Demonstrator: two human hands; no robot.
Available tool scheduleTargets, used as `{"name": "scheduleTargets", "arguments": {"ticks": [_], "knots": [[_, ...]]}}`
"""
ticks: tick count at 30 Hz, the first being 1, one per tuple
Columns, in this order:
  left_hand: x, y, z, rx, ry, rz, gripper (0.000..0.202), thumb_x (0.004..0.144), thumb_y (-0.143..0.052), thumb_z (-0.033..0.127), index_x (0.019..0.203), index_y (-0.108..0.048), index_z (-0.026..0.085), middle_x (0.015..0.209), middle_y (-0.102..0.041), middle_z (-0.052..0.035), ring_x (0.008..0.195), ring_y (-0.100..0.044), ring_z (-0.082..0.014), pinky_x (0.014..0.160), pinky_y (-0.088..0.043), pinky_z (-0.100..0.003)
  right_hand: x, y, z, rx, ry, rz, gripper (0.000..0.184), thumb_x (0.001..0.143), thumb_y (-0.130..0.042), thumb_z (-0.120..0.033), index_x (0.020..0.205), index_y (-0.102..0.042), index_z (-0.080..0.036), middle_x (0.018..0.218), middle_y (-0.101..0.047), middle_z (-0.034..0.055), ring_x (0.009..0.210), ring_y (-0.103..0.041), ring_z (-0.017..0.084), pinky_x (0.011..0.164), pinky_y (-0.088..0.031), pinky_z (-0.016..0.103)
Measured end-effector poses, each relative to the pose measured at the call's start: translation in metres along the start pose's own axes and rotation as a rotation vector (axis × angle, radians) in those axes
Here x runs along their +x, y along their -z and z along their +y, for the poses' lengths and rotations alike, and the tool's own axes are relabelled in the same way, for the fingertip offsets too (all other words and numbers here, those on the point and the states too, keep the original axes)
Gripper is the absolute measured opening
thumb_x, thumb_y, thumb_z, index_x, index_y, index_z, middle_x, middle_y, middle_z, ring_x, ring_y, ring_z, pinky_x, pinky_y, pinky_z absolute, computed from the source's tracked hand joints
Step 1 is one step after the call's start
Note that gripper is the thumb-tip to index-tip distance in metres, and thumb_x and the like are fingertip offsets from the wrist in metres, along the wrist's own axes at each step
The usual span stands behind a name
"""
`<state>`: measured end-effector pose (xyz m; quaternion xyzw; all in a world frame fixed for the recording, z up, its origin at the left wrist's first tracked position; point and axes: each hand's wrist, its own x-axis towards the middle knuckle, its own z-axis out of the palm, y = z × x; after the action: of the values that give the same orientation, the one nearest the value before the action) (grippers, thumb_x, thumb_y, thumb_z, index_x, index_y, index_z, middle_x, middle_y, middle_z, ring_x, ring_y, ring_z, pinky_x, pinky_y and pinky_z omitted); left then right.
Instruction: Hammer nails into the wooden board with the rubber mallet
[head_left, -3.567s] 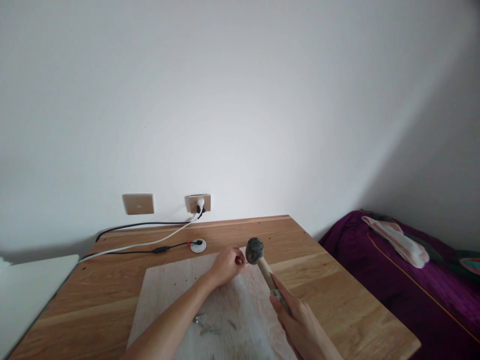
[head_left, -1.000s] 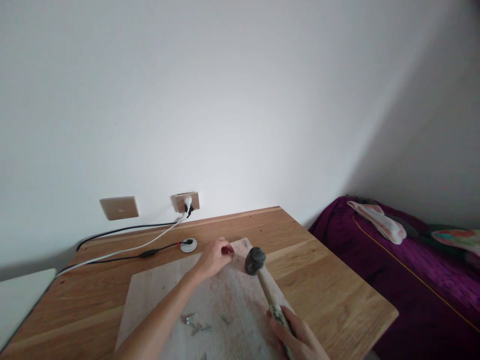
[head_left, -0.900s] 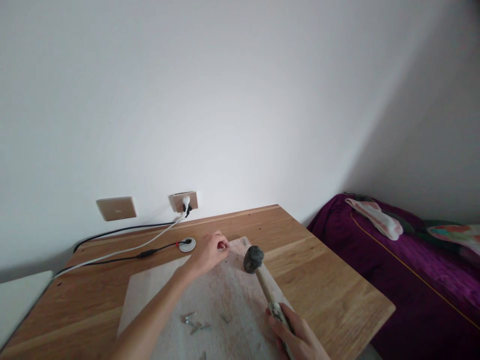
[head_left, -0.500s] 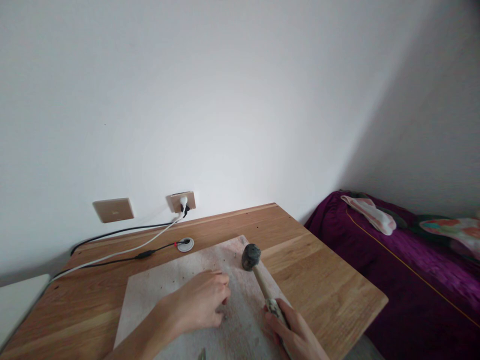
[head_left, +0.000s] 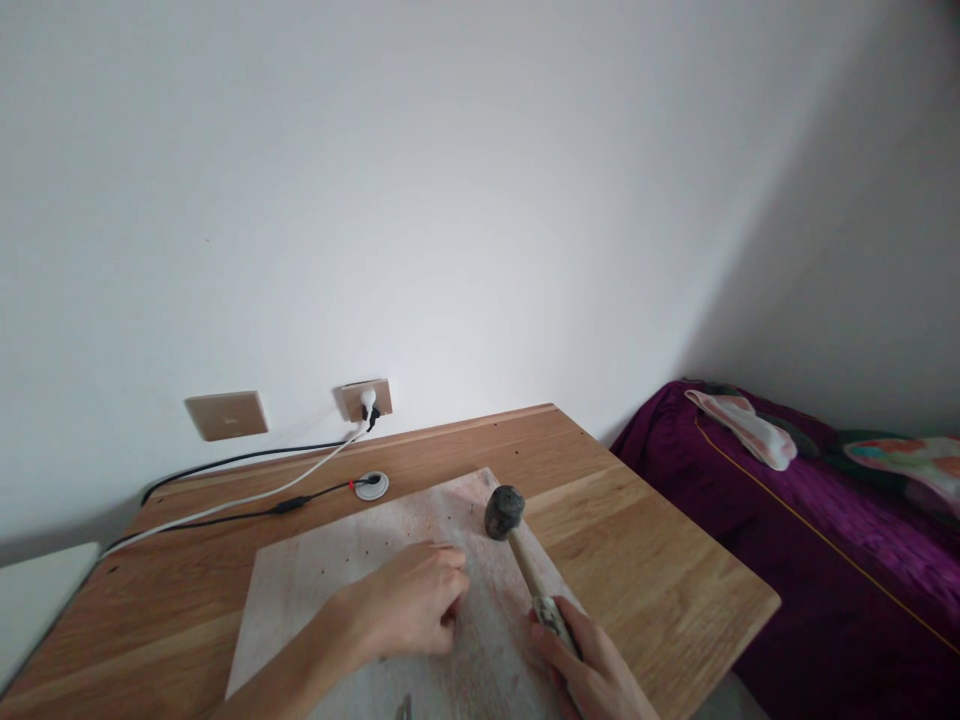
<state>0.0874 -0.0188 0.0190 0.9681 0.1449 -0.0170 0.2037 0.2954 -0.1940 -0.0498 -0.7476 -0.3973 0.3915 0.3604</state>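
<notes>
A rubber mallet (head_left: 528,565) with a black head and a pale, stained handle is gripped in my right hand (head_left: 589,660). Its head is over the far right part of a whitish, worn board (head_left: 289,600). My left hand (head_left: 424,600) is at the middle of the board, fingers curled and pressed together; whatever they may hold is hidden. Near the bottom edge of the view, a small thin metallic thing (head_left: 405,708) shows on the board, too little of it to name. A few dark specks dot the board's far part.
The board lies on a wooden table (head_left: 652,560) against a white wall. Black and white cables (head_left: 247,498) run from a wall socket (head_left: 365,400) over the table's left side, past a round cable grommet (head_left: 371,487). A purple-covered bed (head_left: 787,560) with cloths stands right.
My left hand has shifted slightly right, its fingers curled in tighter. A small grey bit seen by its fingertips before is now hidden. The mallet has hardly moved.
</notes>
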Motion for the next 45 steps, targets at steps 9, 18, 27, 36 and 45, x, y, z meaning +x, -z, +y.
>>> {"name": "scheduleTargets", "arguments": {"ticks": [9,18,27,36,45], "knots": [[0.039,0.023,-0.078,-0.33,0.115,0.389,0.007,0.076,-0.069,0.018,0.081,-0.073,0.019,0.092,-0.068,-0.0013,0.083,-0.062,-0.017,0.075,-0.044,-0.025,0.001,-0.001,-0.003,0.004,0.019,0.02,0.059,0.085,-0.057,-0.079,0.099,-0.069,-0.023,0.079,-0.066,-0.0007,0.065,-0.06,0.015,0.056,-0.047,0.023],[0.044,-0.008,-0.091,-0.465,0.179,0.548,0.021,0.083,-0.067,0.025,0.1,-0.077,0.017,0.081,-0.075,-0.0012,0.071,-0.062,-0.0156,0.069,-0.044,-0.025,-0.001,-0.001,0.002,-0.012,-0.029,0.01,0.068,0.088,-0.05,-0.082,0.117,-0.068,-0.023,0.076,-0.066,-0.0014,0.053,-0.056,0.015,0.044,-0.039,0.024],[0.037,-0.008,-0.086,-0.471,0.151,0.533,0.014,0.086,-0.068,0.027,0.088,-0.077,0.016,0.083,-0.077,-0.004,0.075,-0.066,-0.0187,0.073,-0.049,-0.027,0.0,-0.001,-0.004,-0.016,-0.004,0.022,0.063,0.088,-0.053,-0.082,0.109,-0.069,-0.025,0.067,-0.063,-0.0031,0.05,-0.055,0.015,0.045,-0.04,0.023],[0.038,-0.01,-0.083,-0.434,0.162,0.511,0.011,0.082,-0.067,0.019,0.085,-0.077,0.015,0.075,-0.073,-0.001,0.069,-0.063,-0.0166,0.066,-0.043,-0.025,0.002,-0.001,0.0,-0.01,-0.023,0.028,0.065,0.087,-0.053,-0.083,0.11,-0.067,-0.024,0.073,-0.064,-0.0019,0.056,-0.059,0.015,0.044,-0.04,0.022],[0.038,-0.009,-0.083,-0.403,0.138,0.51,0.012,0.081,-0.066,0.014,0.084,-0.077,0.015,0.075,-0.073,-0.0006,0.067,-0.062,-0.0153,0.066,-0.042,-0.023,0.002,-0.001,-0.002,-0.026,-0.01,-0.018,0.07,0.086,-0.048,-0.086,0.111,-0.066,-0.023,0.068,-0.058,-0.0049,0.048,-0.047,0.012,0.044,-0.035,0.023]]}}
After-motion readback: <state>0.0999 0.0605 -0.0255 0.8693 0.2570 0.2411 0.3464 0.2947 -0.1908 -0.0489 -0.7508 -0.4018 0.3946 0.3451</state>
